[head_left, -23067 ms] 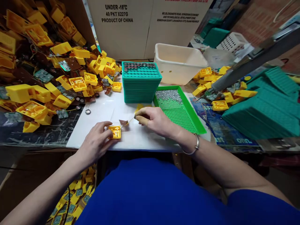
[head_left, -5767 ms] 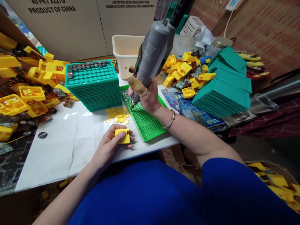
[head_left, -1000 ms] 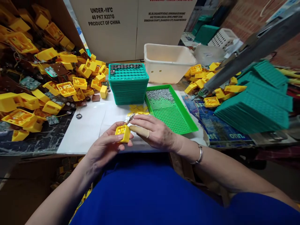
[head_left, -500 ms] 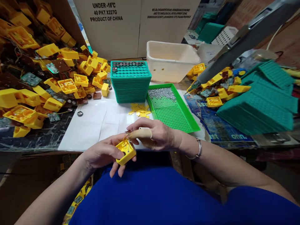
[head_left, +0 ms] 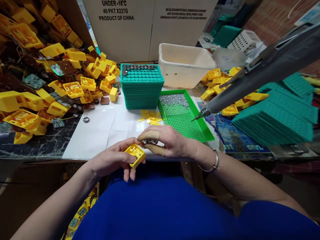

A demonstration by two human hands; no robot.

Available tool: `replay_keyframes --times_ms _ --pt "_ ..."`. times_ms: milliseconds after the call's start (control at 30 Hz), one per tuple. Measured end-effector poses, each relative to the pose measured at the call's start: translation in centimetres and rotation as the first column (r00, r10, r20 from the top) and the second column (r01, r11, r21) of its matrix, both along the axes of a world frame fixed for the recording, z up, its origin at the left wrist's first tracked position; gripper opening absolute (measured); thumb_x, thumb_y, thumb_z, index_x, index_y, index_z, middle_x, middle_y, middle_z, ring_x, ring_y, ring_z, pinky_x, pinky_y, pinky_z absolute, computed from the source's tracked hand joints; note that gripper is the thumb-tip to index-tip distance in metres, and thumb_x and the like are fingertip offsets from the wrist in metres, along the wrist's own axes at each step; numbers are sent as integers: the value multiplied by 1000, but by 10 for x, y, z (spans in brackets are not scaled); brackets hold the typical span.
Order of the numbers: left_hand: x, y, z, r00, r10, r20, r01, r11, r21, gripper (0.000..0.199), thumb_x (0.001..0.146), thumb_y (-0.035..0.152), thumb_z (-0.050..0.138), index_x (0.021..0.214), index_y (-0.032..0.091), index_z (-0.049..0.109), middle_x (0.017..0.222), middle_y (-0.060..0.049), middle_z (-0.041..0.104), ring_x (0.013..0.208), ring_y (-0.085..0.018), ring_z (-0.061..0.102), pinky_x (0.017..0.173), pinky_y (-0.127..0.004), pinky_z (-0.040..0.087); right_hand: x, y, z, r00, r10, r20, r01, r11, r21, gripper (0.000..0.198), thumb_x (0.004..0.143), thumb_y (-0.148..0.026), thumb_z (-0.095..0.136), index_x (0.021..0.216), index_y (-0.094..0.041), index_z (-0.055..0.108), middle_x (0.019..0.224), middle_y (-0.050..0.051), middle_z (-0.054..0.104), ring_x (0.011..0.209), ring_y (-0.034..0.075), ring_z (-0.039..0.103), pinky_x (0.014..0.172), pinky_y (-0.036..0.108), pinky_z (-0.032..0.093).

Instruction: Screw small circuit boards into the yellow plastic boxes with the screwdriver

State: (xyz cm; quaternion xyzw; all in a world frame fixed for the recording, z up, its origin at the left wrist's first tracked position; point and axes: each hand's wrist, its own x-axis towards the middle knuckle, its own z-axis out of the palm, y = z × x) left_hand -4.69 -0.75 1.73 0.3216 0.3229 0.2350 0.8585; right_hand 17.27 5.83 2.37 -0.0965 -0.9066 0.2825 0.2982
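Observation:
My left hand [head_left: 112, 160] grips a small yellow plastic housing [head_left: 137, 161], its open side up, with the thumb pressed inside on a dark round part. Thin wires run from the housing toward my right hand [head_left: 167, 141]. Tan finger cots cover the right thumb and index finger. Between them I pinch a small grey wired part [head_left: 150, 141], seen edge-on and mostly covered, just beside the housing. Both hands are over the table's front edge.
A powered screwdriver [head_left: 225, 93] hangs at the right over a green tray [head_left: 208, 133] of screws. Behind are a stack of teal trays [head_left: 142, 95] and a white bin [head_left: 185, 66]. Yellow housings [head_left: 73, 89] pile up at left; small yellow pieces [head_left: 150, 117] lie on white paper.
My right fingers have shifted and now show the grey part between them. The housing has risen slightly and turned. The screwdriver has swung toward the green tray.

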Motion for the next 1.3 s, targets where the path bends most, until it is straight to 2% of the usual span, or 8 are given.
replay_keyframes --times_ms 167,367,600,700,933,1067,1167,1300 --pt "13 -6 -2 961 244 -132 -219 959 177 36 84 22 69 117 23 57 94 -3 67 79 -18 71 65 -26 60 -3 -6 -5 976 -200 -91 209 972 108 17 90 -16 55 107 -15 57 90 4 72 76 9 65 67 19 51" --pt "33 -6 -10 814 572 -102 -531 804 269 32 75 22 78 104 19 64 93 -2 70 81 -14 65 72 -23 56 -18 -22 -17 893 -372 -252 402 912 80 24 87 -15 60 110 -17 54 87 1 71 70 8 65 66 18 53" --pt "32 -4 -4 831 556 -19 -550 826 125 32 77 23 75 108 20 68 97 -3 72 80 -11 65 71 -18 52 -20 -28 -16 919 -283 -273 387 779 493 15 95 -16 47 107 -15 55 71 1 68 59 13 61 52 25 48" --pt "31 -3 -5 832 554 -38 -546 828 126 32 78 22 75 109 21 65 92 -2 73 80 -12 67 72 -19 52 -17 -29 -12 945 -227 -236 325 743 585 19 96 -11 39 106 -10 56 69 5 69 55 15 58 49 28 48" --pt "34 -5 -9 808 589 -8 -575 790 213 31 79 18 72 107 23 61 97 -2 73 87 -16 69 82 -27 53 -2 -33 -21 971 -155 -182 232 790 568 13 93 -12 50 96 -8 62 99 16 75 84 18 71 78 30 61" --pt "36 -8 -15 808 585 -74 -536 780 322 26 82 20 67 108 24 65 98 -1 72 89 -18 67 82 -29 51 -1 -35 -20 964 -182 -195 251 869 427 12 94 -14 52 99 -10 62 89 10 75 78 13 70 70 24 59" --pt "35 -8 -18 788 603 -126 -505 749 428 23 82 18 67 104 23 71 94 -1 71 88 -14 63 81 -22 47 -5 -33 -14 949 -271 -163 311 892 328 14 94 -17 54 102 -11 64 82 7 73 72 13 67 64 23 56" --pt "34 -4 -16 827 558 -75 -525 812 255 27 80 18 66 106 24 72 94 0 71 84 -13 62 77 -22 49 -10 -28 -8 935 -347 -75 355 905 234 20 95 -23 54 99 -11 69 82 8 69 74 14 64 67 25 54"
